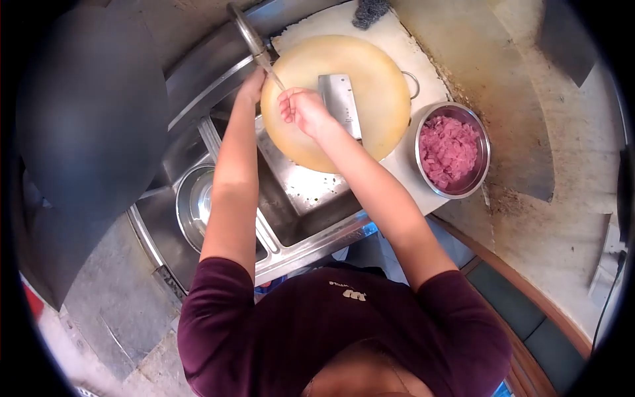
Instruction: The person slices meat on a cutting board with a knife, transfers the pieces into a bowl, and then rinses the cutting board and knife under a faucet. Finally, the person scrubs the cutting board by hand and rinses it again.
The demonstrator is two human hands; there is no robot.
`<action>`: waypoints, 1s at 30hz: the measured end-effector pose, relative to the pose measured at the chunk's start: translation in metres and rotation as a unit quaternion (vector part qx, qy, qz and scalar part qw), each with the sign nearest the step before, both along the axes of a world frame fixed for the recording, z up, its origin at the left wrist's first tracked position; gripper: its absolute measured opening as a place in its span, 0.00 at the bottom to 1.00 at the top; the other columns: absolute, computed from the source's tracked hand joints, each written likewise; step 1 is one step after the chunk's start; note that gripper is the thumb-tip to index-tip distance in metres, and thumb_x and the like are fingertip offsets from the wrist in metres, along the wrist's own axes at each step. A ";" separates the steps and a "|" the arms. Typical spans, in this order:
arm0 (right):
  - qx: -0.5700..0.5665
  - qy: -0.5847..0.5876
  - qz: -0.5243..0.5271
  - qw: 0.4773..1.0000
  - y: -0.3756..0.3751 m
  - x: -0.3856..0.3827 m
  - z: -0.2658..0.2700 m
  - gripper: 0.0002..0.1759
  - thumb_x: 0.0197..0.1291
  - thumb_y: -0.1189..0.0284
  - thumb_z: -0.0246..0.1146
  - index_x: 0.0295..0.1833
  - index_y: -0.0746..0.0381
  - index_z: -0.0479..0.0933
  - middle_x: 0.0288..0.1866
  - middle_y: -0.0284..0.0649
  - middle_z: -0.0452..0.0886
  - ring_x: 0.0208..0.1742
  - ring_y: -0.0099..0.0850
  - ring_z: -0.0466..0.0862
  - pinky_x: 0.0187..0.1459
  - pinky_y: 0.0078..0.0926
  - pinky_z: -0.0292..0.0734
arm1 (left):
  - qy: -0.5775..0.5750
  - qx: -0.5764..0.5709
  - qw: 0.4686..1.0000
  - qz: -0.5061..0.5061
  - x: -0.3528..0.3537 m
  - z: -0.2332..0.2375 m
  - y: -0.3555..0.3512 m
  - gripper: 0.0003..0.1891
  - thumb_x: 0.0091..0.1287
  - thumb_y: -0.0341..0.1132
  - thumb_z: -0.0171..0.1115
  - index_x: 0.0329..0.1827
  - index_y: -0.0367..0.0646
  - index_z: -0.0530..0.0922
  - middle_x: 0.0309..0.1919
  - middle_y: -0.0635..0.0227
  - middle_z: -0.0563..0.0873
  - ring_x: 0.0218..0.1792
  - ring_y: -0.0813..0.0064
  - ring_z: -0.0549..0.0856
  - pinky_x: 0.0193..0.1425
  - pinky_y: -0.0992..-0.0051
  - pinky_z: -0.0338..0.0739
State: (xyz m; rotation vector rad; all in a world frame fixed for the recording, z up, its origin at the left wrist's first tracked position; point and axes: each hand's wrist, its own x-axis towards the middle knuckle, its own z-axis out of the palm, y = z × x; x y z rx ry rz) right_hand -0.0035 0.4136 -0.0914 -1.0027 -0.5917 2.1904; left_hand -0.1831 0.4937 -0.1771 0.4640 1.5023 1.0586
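My left hand [253, 86] is beside the left rim of a round yellow cutting board [383, 86], just below the metal faucet [248, 33]; its fingers are mostly hidden. Over the left part of the board, my right hand [301, 111] has its fingers curled closed at the end of a thin water stream [274, 76]. What it holds, if anything, cannot be made out. A wide-bladed cleaver [339, 102] lies flat on the board, and my right wrist passes close to its blade and handle.
Right of the board stands a metal bowl [486, 155] of sliced pink meat [450, 151]. Below the board is a steel sink [274, 205]. Another bowl [188, 212] sits in the left basin. A dark scouring pad [370, 12] lies at the top. A blurred dark shape fills the upper left.
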 end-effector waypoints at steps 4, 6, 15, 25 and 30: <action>-0.011 -0.017 -0.019 1.000 0.022 -0.021 -0.012 0.08 0.58 0.80 0.47 0.29 0.64 0.71 0.18 0.34 0.68 0.15 0.23 0.64 0.15 0.21 0.57 | 0.249 0.069 0.956 -0.136 0.012 0.002 -0.042 0.26 0.68 0.52 0.47 0.43 0.33 0.78 0.38 0.58 0.83 0.39 0.73 0.80 0.48 0.73 0.72; -0.021 -0.034 -0.033 0.999 0.029 -0.030 -0.008 0.09 0.58 0.79 0.46 0.27 0.63 0.70 0.17 0.33 0.67 0.13 0.21 0.61 0.13 0.20 0.52 | 0.236 0.089 0.963 -0.096 0.009 -0.016 -0.053 0.25 0.67 0.51 0.50 0.41 0.32 0.79 0.35 0.60 0.84 0.39 0.74 0.80 0.48 0.74 0.72; 0.158 -0.166 0.033 0.973 0.025 -0.045 0.018 0.10 0.53 0.80 0.48 0.25 0.62 0.74 0.19 0.35 0.72 0.16 0.22 0.66 0.17 0.21 0.57 | 0.267 0.086 0.952 -0.119 0.007 0.016 -0.022 0.28 0.67 0.56 0.50 0.46 0.35 0.77 0.37 0.59 0.83 0.36 0.73 0.80 0.44 0.72 0.73; 0.442 -0.617 0.046 0.650 -0.056 0.099 -0.001 0.19 0.51 0.70 0.59 0.50 0.63 0.70 0.45 0.48 0.76 0.50 0.47 0.76 0.48 0.41 0.73 | -0.103 0.008 0.994 0.037 0.001 -0.008 0.014 0.19 0.68 0.45 0.53 0.50 0.38 0.71 0.38 0.59 0.81 0.35 0.67 0.82 0.39 0.69 0.80; 0.347 -0.665 0.147 0.645 -0.099 0.134 0.005 0.25 0.47 0.69 0.63 0.51 0.66 0.66 0.46 0.51 0.74 0.47 0.48 0.78 0.47 0.42 0.74 | 0.050 0.024 0.996 0.067 0.011 -0.004 0.013 0.19 0.68 0.45 0.53 0.50 0.36 0.73 0.36 0.59 0.83 0.36 0.63 0.83 0.41 0.67 0.78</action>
